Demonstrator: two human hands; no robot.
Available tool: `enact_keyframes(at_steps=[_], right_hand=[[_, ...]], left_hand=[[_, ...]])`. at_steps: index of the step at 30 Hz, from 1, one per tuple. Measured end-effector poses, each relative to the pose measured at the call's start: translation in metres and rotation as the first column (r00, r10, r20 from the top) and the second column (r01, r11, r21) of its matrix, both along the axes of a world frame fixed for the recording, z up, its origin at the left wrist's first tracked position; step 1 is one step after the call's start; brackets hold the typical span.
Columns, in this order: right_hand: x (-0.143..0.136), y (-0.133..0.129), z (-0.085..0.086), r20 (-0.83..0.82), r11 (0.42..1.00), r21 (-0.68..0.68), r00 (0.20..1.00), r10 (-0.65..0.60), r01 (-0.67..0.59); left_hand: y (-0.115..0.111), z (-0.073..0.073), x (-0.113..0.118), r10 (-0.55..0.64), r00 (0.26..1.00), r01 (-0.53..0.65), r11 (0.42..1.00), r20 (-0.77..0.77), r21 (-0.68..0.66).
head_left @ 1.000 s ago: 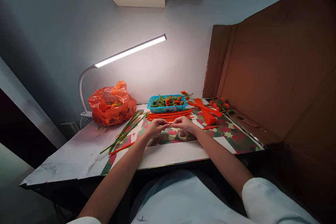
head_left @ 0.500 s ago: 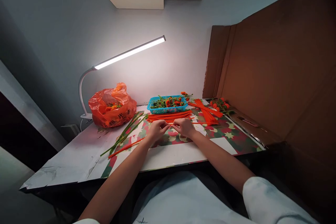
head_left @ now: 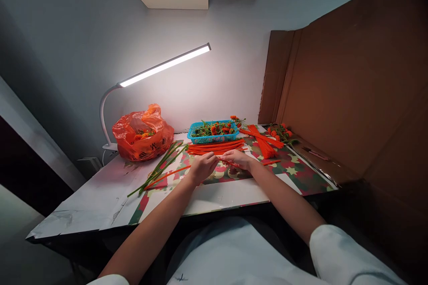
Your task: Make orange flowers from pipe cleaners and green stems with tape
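My left hand (head_left: 202, 167) and my right hand (head_left: 236, 159) are close together over the middle of the table, fingertips pinched. Between them they hold an orange pipe cleaner (head_left: 167, 175), whose long end slants down to the left from my left hand. Another orange length (head_left: 271, 162) shows to the right, behind my right wrist. Just beyond my hands lies a row of orange pipe cleaners (head_left: 216, 147). Several green stems (head_left: 159, 172) lie to the left. My fingers hide the point where the orange piece is gripped.
A blue basket (head_left: 214, 140) of orange flowers with green stems stands at the back. Left of it sit a red plastic bag (head_left: 143, 136) and a lit lamp (head_left: 165, 66). Crossed orange bundles (head_left: 264, 142) and more flowers (head_left: 280, 132) lie right, by a cardboard wall (head_left: 344, 84).
The orange pipe cleaner's left end has shifted right and slightly up. My right hand has turned, its fingers more curled beneath, and an orange length now shows right of its wrist.
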State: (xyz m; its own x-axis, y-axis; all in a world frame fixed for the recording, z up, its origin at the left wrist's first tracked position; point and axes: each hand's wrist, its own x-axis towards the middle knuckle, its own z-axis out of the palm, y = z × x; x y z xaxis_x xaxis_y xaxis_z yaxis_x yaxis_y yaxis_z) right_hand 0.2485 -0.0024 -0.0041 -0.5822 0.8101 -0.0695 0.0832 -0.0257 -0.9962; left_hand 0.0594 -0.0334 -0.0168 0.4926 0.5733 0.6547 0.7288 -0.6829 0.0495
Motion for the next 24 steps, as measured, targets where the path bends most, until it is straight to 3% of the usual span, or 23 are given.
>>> enact_keyframes(at_steps=[4, 6, 8, 10, 12, 14, 15, 16, 18, 20, 22, 24], right_hand=[[-0.002, 0.001, -0.003, 0.047, 0.986, 0.15, 0.996, -0.077, 0.07], [-0.004, 0.001, -0.005, 0.07, 0.96, 0.263, 0.99, -0.119, 0.097], [-0.006, -0.001, -0.006, 0.103, 0.905, 0.413, 0.982, -0.157, 0.101], [-0.008, -0.005, -0.006, 0.148, 0.799, 0.596, 0.967, -0.208, 0.081], [-0.009, -0.008, -0.005, 0.18, 0.643, 0.765, 0.945, -0.273, 0.04], [-0.011, -0.011, -0.006, 0.198, 0.51, 0.86, 0.923, -0.329, -0.003], [-0.011, -0.011, -0.007, 0.208, 0.482, 0.876, 0.914, -0.349, -0.015], [-0.011, -0.011, -0.008, 0.217, 0.482, 0.876, 0.906, -0.363, -0.017], [-0.011, -0.007, -0.01, 0.234, 0.543, 0.84, 0.901, -0.366, 0.002], [-0.01, -0.003, -0.014, 0.235, 0.626, 0.779, 0.911, -0.339, 0.032], [-0.008, 0.002, -0.016, 0.213, 0.691, 0.721, 0.932, -0.294, 0.052], [-0.007, 0.005, -0.017, 0.193, 0.737, 0.673, 0.947, -0.258, 0.064]], left_hand=[[0.003, 0.001, -0.002, 0.013, 0.953, 0.072, 0.961, 0.303, -0.266], [0.005, 0.002, -0.004, 0.053, 0.912, 0.143, 0.889, 0.407, -0.435], [0.006, 0.004, -0.005, 0.107, 0.872, 0.232, 0.77, 0.478, -0.595], [0.006, 0.006, -0.007, 0.183, 0.823, 0.334, 0.611, 0.538, -0.718], [0.006, 0.007, -0.008, 0.265, 0.78, 0.418, 0.454, 0.567, -0.787], [0.006, 0.006, -0.009, 0.315, 0.77, 0.434, 0.379, 0.555, -0.817], [0.006, 0.005, -0.009, 0.319, 0.78, 0.405, 0.399, 0.539, -0.823], [0.006, 0.004, -0.009, 0.305, 0.799, 0.353, 0.46, 0.518, -0.815], [0.007, 0.002, -0.008, 0.221, 0.856, 0.214, 0.671, 0.468, -0.71], [0.007, 0.001, -0.008, 0.105, 0.918, 0.104, 0.868, 0.383, -0.486], [0.007, 0.002, -0.008, 0.022, 0.963, 0.056, 0.959, 0.269, -0.279], [0.006, 0.003, -0.008, -0.01, 0.989, 0.035, 0.986, 0.151, -0.162]])
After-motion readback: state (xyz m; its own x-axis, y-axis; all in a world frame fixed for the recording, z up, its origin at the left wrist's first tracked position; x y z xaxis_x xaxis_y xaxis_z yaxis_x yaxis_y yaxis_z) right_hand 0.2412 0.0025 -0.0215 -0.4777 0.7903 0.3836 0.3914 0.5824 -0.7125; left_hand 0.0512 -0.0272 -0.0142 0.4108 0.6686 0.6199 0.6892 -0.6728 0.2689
